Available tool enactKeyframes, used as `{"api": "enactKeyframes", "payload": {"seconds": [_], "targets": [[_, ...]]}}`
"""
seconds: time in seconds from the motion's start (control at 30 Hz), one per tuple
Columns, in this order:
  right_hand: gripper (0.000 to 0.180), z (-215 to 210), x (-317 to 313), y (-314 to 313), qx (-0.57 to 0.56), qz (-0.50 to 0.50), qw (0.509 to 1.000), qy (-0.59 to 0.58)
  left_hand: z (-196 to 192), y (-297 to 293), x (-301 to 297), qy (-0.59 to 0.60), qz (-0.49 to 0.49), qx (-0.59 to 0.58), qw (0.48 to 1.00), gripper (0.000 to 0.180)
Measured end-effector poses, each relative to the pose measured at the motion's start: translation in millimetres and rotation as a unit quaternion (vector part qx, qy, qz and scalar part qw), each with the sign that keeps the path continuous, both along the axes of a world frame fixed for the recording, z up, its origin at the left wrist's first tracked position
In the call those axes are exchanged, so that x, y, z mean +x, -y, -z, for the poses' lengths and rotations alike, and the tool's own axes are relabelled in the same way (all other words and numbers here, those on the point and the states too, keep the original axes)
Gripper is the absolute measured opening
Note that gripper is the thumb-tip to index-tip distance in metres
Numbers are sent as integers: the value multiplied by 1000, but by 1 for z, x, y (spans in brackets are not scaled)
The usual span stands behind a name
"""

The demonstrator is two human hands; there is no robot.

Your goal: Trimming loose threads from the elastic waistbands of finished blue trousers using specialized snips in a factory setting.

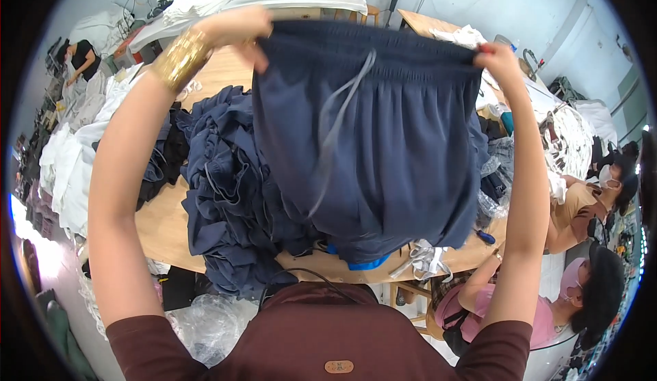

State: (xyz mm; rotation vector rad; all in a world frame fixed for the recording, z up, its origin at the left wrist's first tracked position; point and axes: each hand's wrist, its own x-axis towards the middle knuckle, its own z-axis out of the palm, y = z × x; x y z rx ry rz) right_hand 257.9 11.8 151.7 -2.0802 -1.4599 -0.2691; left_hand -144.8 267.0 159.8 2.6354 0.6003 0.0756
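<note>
Both arms are raised in front of the camera, and between them hangs a pair of dark navy blue fabric shorts with a gathered elastic waistband (383, 155), stretched wide and held up above the wooden worktable (161, 224). The left hand (241, 31) grips the left end of the waistband, its fingers curled over the top edge and the thumb pressed against the cloth below, so the fabric is pinched between them; a wide gold-coloured bracelet (181, 58) sits on that wrist. The right hand (494, 58) holds the right end of the waistband, fingers closed on the hem with the fingertips folded over it. The waistband runs nearly level from hand to hand, and the body of the shorts falls in soft pleats below it. A pale grey drawstring cord (340, 117) dangles from the middle of the waistband and trails down the front of the shorts. Behind and to the left of the held garment, a heap of similar dark navy garments (226, 203) lies piled on the table, partly hidden by the shorts. A scrap of bright blue material (366, 265) shows just under the lower hem. White cloth piles (72, 155) lie along the far left. At the right edge, two other people in face masks (582, 258) sit near the table.
</note>
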Motion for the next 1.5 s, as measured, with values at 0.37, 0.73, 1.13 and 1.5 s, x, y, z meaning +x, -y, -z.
{"api": "enactKeyframes", "payload": {"seconds": [0.37,0.73,1.13,1.5], "targets": [[21,17,-37,98,-38,11,948,-315,32,99,13,179,-84,-182,963,61],[15,177,-138,84,77,51,995,-24,246,136,35,218,-149,112,958,29],[28,232,-215,61,-7,-74,982,-173,254,143,50,242,1,-153,958,16],[34,233,-257,102,-126,-241,938,-216,261,131,56,251,-116,-262,925,22]]}}
